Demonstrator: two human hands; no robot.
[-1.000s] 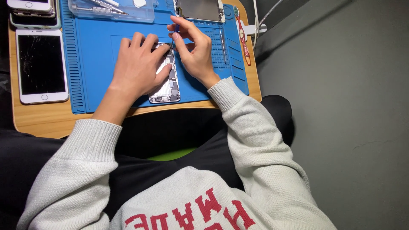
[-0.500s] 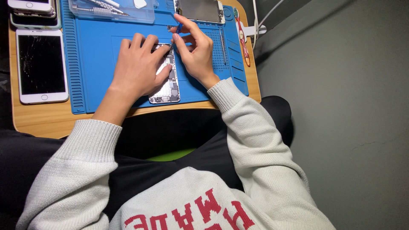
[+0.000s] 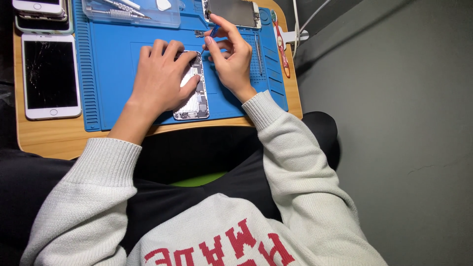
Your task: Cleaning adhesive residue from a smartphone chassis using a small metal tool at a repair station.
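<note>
An opened phone body (image 3: 194, 100) with its insides showing lies on a blue repair mat (image 3: 113, 83). My left hand (image 3: 160, 79) rests flat over it and holds it down, fingers spread across its upper half. My right hand (image 3: 231, 56) pinches a small screwdriver (image 3: 211, 35) with a blue handle, tip angled down at the phone's top edge. A detached screen panel (image 3: 231, 11) lies at the mat's far edge, just beyond my right hand.
A white phone with a cracked screen (image 3: 50, 75) lies left on the wooden table (image 3: 54, 135), more phones (image 3: 42, 12) stacked behind it. A clear tool tray (image 3: 133, 10) sits at the mat's back. Tweezers (image 3: 258, 47) and a red-handled tool (image 3: 282, 44) lie right.
My right hand has shifted slightly while working the screwdriver at the phone's top. My left hand stays pressed on the phone.
</note>
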